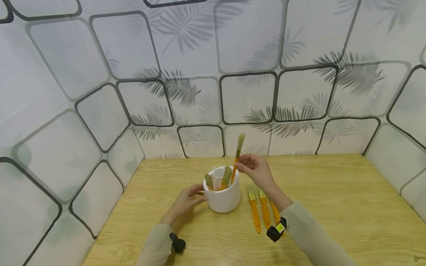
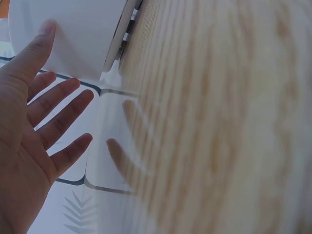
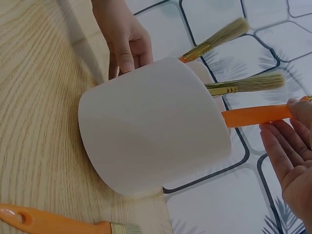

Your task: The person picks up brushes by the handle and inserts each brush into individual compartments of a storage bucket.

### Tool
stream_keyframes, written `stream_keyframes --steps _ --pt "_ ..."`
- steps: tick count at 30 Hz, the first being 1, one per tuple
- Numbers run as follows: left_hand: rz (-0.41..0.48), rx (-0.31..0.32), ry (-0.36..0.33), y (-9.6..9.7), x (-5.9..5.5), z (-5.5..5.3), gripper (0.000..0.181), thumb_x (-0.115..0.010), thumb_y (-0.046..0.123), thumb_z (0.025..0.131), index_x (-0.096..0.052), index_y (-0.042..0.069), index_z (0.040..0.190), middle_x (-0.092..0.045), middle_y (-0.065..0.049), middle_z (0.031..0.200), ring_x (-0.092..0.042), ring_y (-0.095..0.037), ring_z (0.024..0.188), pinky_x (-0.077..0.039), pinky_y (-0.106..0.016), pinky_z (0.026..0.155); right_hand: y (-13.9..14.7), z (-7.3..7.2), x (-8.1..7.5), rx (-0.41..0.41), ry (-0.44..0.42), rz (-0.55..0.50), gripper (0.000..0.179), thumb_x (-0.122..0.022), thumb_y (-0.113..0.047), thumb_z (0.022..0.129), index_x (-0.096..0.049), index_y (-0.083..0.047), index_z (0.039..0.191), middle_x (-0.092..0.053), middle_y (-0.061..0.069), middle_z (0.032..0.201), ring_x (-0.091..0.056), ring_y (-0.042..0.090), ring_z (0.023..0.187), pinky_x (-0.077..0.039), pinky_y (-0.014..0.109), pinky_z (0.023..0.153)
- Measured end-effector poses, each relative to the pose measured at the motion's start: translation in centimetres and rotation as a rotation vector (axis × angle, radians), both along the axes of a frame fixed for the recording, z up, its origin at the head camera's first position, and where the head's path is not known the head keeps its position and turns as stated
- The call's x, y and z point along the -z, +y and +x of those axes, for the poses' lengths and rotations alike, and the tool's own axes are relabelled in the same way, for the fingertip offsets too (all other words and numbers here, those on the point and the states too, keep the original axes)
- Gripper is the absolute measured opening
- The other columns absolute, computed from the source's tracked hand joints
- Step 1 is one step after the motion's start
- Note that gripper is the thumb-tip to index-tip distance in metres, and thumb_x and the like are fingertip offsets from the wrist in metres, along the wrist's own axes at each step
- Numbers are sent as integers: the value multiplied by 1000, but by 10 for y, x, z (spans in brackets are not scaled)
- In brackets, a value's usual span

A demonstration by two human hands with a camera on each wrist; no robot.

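A white round holder (image 1: pixel 223 200) stands on the table with two paintbrushes in it, bristles up; one is the paintbrush (image 3: pixel 246 84) near its rim. My right hand (image 1: pixel 256 171) pinches the orange handle of another paintbrush (image 3: pixel 258 115) between thumb and fingers. Its lower end is inside the holder's rim and its bristles point up. At the holder's left side, my left hand (image 1: pixel 188 200) rests against the wall, fingers spread and mostly straight, the thumb (image 2: pixel 41 46) on the white surface.
Several orange-handled paintbrushes (image 1: pixel 255 212) lie side by side on the wooden table (image 1: pixel 337 206), right of the holder and partly under my right forearm. Patterned walls (image 1: pixel 249 97) enclose the table's back and sides.
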State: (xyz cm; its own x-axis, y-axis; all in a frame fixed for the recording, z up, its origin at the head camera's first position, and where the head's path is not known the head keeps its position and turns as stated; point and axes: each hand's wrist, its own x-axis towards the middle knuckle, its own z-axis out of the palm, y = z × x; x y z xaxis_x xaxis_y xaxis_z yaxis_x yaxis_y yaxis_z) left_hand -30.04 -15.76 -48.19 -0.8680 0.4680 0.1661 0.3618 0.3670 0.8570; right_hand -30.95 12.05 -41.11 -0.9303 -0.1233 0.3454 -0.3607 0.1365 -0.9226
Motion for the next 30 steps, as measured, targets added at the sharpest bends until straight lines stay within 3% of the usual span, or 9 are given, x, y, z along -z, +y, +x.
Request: stream_keyframes --steps 5,12,18,22,26,30 --pt "-3 -4 5 0 1 -1 49 -64 13 88 -48 -1 132 -53 -23 128 -50 -47 114 -35 -60 100 -1 0 4 7 11 7 28 -69 -18 84 -63 2 103 -64 19 99 -66 9 79 -57 27 73" --pt "-7 3 9 -1 2 -1 50 -64 14 88 -48 -1 132 -53 -23 128 -50 -46 114 -36 -59 99 -1 3 5 10 -39 21 28 -69 -17 84 -63 1 104 -65 18 101 -67 23 87 -56 28 75" --pt "-10 6 13 -2 2 -1 50 -64 14 88 -47 -1 132 -53 -23 127 -50 -46 113 -37 -59 98 -4 16 -9 -25 -52 15 23 -67 -8 85 -62 6 103 -63 23 102 -67 25 86 -53 47 82" --pt "-14 5 13 -2 2 -1 50 -64 15 88 -47 0 133 -53 -23 128 -51 -45 113 -39 -58 97 -6 22 -14 -14 -43 41 22 -66 -7 86 -62 7 103 -64 22 100 -67 24 84 -55 41 79" --pt "-14 -3 2 -1 2 -1 50 -64 15 88 -48 1 132 -54 -22 127 -51 -45 114 -42 -55 96 -5 14 -4 -15 -45 37 24 -67 -10 85 -62 6 103 -65 19 98 -67 28 84 -57 34 76" --pt "-21 -15 -4 -2 2 0 50 -65 17 88 -48 1 133 -54 -22 127 -51 -44 113 -43 -53 95 -4 4 10 -11 -47 36 25 -68 -13 85 -63 4 103 -66 17 98 -68 22 82 -57 32 75"
